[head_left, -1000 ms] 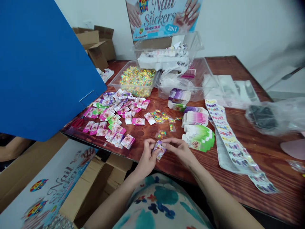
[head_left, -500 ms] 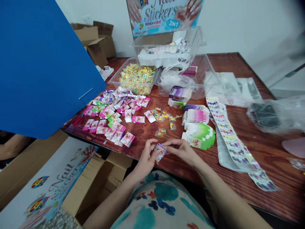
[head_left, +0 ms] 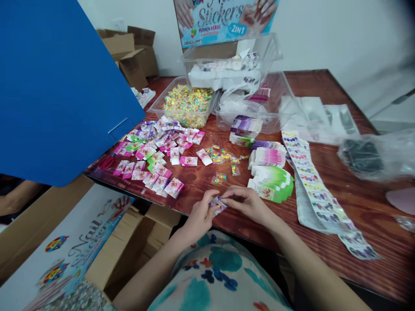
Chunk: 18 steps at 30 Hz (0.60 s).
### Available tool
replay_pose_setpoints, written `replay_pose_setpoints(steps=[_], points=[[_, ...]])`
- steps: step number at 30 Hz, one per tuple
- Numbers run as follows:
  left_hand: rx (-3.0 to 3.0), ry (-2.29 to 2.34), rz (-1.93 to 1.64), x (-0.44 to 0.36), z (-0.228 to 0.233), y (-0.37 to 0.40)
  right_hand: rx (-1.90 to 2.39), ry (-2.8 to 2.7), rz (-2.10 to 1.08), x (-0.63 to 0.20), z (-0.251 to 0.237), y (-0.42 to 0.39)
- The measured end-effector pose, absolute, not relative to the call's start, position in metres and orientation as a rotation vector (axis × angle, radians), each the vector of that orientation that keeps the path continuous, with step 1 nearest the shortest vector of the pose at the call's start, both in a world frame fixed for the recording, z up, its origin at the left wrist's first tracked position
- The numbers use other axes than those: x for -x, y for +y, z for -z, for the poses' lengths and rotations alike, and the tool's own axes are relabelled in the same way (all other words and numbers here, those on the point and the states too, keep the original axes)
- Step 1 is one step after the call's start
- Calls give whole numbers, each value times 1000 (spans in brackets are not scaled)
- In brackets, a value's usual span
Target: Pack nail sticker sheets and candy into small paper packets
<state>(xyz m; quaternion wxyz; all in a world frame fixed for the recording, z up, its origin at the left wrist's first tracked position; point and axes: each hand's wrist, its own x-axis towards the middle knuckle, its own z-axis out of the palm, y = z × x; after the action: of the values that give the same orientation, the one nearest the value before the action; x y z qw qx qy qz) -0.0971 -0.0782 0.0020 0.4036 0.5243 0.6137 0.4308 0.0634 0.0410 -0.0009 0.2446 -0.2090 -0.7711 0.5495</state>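
A small purple-and-white printed box (head_left: 219, 206) is held between both hands just above the table's front edge. My left hand (head_left: 201, 212) has its fingers closed round the box's left side. The thumb and fingertips of my right hand (head_left: 244, 204) pinch its upper right end. Beyond the hands lie small clear packets of coloured candy (head_left: 222, 154). To their left spreads a pile of similar small boxes (head_left: 158, 149) in pink, purple and green. Flat unfolded boxes (head_left: 270, 183) are stacked on the right, the green ones nearest my right hand.
A clear tub of wrapped candies (head_left: 188, 103) stands at the back beside other clear tubs (head_left: 272, 99). Strips of nail stickers (head_left: 314, 185) run down the right side. A blue panel (head_left: 65, 86) juts over the left edge, near red scissors (head_left: 105, 162). An open carton (head_left: 129, 242) sits below.
Both hands stay on the box, and my fingers have shifted slightly at its top. The box looks a little more tilted. The camera view has moved slightly.
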Motion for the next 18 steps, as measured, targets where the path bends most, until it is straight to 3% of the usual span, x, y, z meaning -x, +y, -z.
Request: replay_pose_setpoints(steps=[7, 13, 18], points=[[-982, 1314, -1166, 96, -1, -73, 513, -2163, -1392, -65, 2, 40], [-756, 1249, -1309, 91, 5, -72, 533, -1954, -1601, -61, 9, 25], [-638, 1236, -1375, 91, 11, -78, 622, -1806, -1598, -51, 25, 0]])
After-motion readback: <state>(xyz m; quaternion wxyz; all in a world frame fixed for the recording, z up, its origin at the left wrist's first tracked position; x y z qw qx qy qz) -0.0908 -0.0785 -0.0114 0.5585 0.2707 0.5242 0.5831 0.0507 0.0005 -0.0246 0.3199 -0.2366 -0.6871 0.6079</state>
